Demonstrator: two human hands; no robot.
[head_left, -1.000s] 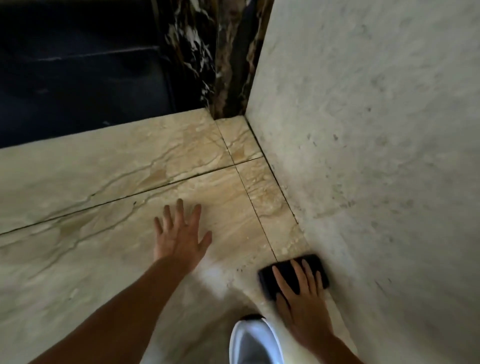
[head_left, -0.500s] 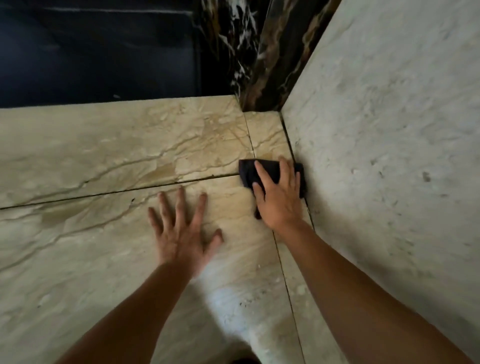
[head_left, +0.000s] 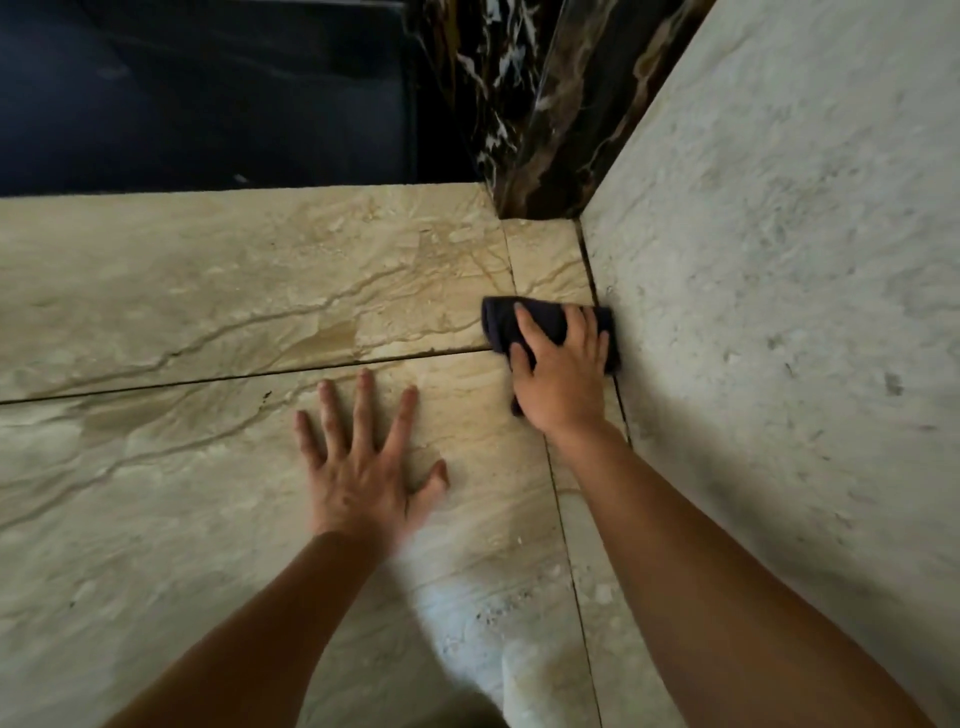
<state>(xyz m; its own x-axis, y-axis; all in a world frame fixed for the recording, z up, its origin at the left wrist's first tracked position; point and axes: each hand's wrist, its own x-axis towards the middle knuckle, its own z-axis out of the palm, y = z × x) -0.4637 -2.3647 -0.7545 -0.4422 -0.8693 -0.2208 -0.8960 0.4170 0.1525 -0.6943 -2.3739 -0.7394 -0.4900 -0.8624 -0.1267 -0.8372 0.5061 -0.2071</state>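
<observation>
A dark folded cloth (head_left: 501, 322) lies on the beige marble floor (head_left: 208, 291), tight against the pale stone wall (head_left: 779, 260) on the right. My right hand (head_left: 561, 374) presses flat on top of the cloth with fingers spread and fairly straight, covering most of it. My left hand (head_left: 363, 462) rests flat on the floor tile to the left, fingers splayed, holding nothing.
A dark veined marble column (head_left: 524, 104) stands in the far corner where floor meets wall. Beyond the floor's far edge lies a dark area (head_left: 208, 93). Thin grout lines (head_left: 249, 374) cross the tiles.
My right hand has pushed the cloth along the wall from near me to the far corner. Since half a second ago it has barely shifted. My left hand stays planted on the tile.
</observation>
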